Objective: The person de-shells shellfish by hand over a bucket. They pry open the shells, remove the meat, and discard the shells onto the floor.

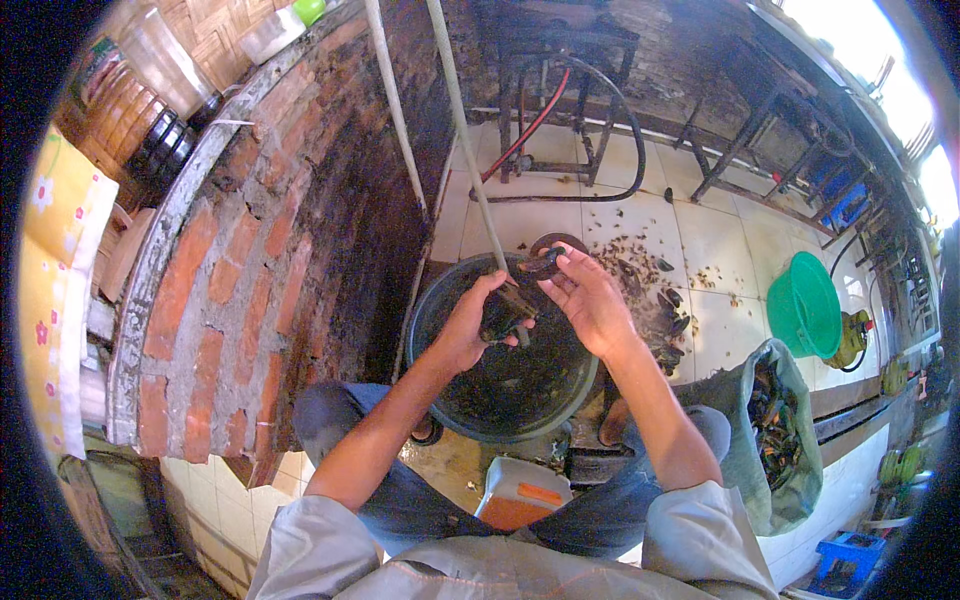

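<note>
My left hand [476, 319] is closed around a cluster of dark mussel shells [506, 311], over a large dark round tub [504, 427]. In my right hand [589, 300] is a single dark mussel [544, 265], pinched between thumb and fingers just to the right of the cluster. A small brown round dish or lid [561, 241] shows partly behind that mussel. More mussels [677, 325] lie on the tiled floor right of the tub, among scattered small brown debris [630, 259]. An open green sack [806, 450] full of mussels stands by my right knee.
A green plastic basin [802, 304] stands on the floor at the right, beside a yellowish gas cylinder [850, 341]. At the left rises a brick wall [210, 337]. A hose [637, 142] loops by a metal stand beyond the tub. A box with an orange patch [521, 495] lies between my legs.
</note>
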Demonstrator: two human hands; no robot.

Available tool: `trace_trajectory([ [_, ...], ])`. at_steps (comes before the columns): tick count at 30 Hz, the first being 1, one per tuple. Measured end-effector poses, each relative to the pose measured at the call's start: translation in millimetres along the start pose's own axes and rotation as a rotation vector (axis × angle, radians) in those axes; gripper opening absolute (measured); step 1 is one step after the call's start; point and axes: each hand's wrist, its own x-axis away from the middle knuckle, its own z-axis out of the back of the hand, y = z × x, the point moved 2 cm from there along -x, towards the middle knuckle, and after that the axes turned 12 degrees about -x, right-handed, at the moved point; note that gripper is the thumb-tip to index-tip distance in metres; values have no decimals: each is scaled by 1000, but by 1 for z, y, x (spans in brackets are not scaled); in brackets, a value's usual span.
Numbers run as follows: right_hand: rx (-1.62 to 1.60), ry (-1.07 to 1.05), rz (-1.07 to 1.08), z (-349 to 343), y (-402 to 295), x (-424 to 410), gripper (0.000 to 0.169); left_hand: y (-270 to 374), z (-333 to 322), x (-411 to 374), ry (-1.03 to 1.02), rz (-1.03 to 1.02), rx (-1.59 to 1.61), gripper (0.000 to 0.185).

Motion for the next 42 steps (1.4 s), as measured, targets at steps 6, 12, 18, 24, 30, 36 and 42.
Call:
trace_trajectory([
  [6, 162, -95, -10, -12, 5, 7, 30, 5, -4, 3, -71, 0, -69, 39],
  [12, 558, -144, 56, -16, 5, 11, 30, 7, -17, 13, 85, 12, -139, 40],
  [18, 758, -105, 248, -15, 17, 10, 23, -7, 5, -5, -16, 3, 28, 39],
  [24, 994, -12, 416, -8, 22, 11, 36, -3, 7, -12, 76, -40, 345, 44],
  [30, 1290, -46, 287, -27, 38, 26, 43, -6, 11, -11, -38, -37, 353, 41],
  [36, 829, -101, 181, -5, 38, 10, 37, -2, 15, -9, 98, -163, 309, 41],
  [42, 408, -97, -25, -6, 30, 5, 39, -6, 27, -13, -21, -104, 492, 44],
])
